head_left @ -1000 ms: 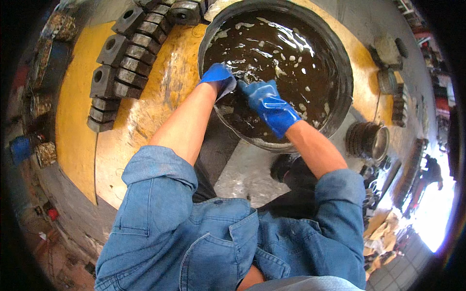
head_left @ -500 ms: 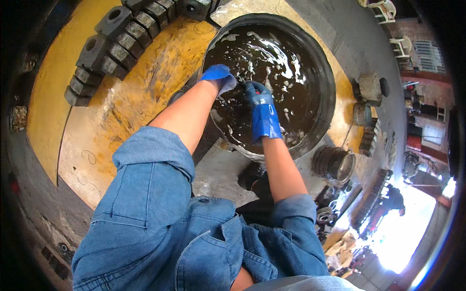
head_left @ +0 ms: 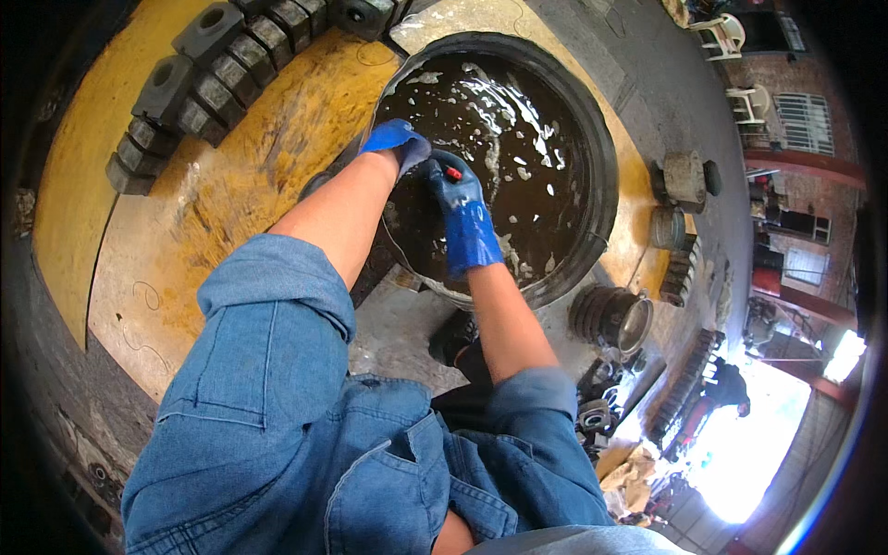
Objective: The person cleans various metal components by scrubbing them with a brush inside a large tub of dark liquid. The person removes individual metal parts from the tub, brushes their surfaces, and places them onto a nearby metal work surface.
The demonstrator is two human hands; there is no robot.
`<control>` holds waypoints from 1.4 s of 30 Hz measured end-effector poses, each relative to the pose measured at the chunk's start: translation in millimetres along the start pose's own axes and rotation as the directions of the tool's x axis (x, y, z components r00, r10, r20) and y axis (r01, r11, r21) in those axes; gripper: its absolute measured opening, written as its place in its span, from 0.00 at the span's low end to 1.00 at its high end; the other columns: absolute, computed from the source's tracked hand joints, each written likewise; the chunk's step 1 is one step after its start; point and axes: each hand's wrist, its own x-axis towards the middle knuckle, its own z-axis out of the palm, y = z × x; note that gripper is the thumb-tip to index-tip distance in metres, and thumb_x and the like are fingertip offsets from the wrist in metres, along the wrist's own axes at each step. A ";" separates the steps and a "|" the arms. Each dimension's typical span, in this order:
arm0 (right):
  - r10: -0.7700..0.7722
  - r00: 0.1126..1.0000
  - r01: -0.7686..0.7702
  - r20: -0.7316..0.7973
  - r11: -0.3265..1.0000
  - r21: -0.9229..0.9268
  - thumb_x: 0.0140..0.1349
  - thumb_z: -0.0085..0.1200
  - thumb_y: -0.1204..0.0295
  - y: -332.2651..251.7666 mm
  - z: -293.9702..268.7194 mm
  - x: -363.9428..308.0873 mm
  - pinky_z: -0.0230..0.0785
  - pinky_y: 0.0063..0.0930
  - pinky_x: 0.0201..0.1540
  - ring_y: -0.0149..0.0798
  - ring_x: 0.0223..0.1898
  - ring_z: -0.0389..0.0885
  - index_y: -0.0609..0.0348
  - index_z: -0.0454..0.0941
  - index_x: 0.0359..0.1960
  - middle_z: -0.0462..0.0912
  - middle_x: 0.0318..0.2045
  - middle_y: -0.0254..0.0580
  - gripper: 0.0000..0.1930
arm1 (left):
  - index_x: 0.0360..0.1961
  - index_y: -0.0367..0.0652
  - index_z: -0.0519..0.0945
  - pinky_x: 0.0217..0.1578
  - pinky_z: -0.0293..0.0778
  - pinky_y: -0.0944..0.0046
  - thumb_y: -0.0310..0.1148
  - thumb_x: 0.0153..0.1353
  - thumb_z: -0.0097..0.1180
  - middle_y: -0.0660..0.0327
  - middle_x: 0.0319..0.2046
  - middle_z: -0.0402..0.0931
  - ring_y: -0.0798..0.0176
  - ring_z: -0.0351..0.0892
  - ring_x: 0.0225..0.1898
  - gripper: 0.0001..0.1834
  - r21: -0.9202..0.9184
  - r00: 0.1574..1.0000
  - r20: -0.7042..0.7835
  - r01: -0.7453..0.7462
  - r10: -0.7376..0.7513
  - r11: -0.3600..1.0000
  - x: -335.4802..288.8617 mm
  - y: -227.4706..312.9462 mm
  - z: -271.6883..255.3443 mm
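A wide round tub (head_left: 606,171) of dark liquid with patches of pale foam stands in front of me. Both my hands are over it in blue rubber gloves. My right hand (head_left: 453,185) is closed, and a small red end of a handle (head_left: 453,173) pokes out of its fist. What the rest of that tool is, I cannot make out. Close beside it, at the tub's left side, is my left hand (head_left: 398,143). Only its loose blue cuff shows; the fingers are hidden beyond it, low over the liquid.
Heavy dark metal blocks (head_left: 222,83) stand in rows on a yellow, stained board (head_left: 268,120) at left. Ribbed metal cylinders (head_left: 610,319) stand right of the tub, with a blocky metal part (head_left: 683,180) farther off. White chairs (head_left: 720,37) are at far right. A person (head_left: 726,384) is by the bright doorway.
My right hand has moved left, closer to my left hand, and its wrist has turned so the red handle end shows more. The whole view has shifted slightly.
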 end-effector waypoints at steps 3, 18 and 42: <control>0.098 0.966 -0.097 -0.239 0.995 0.019 0.69 0.66 0.68 6.2 -12.8 4.4 0.78 0.28 0.49 0.30 0.40 0.85 0.60 0.87 0.50 0.90 0.39 0.35 0.12 | 0.47 0.46 0.81 0.41 0.79 0.53 0.38 0.73 0.50 0.52 0.41 0.85 0.54 0.83 0.38 0.11 0.427 0.993 0.122 -0.044 -0.009 0.903 -64.8 118.5 -13.0; 0.651 0.756 -0.158 -0.062 0.273 0.949 0.81 0.42 0.52 -34.3 9.0 -35.7 0.80 0.43 0.54 0.46 0.48 0.84 0.57 0.76 0.57 0.84 0.48 0.47 0.22 | 0.51 0.41 0.79 0.47 0.83 0.49 0.33 0.75 0.47 0.47 0.45 0.84 0.48 0.85 0.45 0.12 -0.696 0.944 0.059 0.273 -0.326 0.664 -65.8 101.7 -23.2; 0.386 0.852 -0.109 0.353 0.791 -0.603 0.66 0.58 0.51 -158.6 -37.3 40.6 0.76 0.33 0.38 0.36 0.33 0.86 0.57 0.90 0.35 0.90 0.31 0.43 0.21 | 0.40 0.47 0.76 0.39 0.80 0.56 0.30 0.73 0.47 0.54 0.36 0.76 0.55 0.79 0.39 0.05 -0.939 0.815 0.213 0.324 -0.540 0.118 -86.0 142.1 -29.1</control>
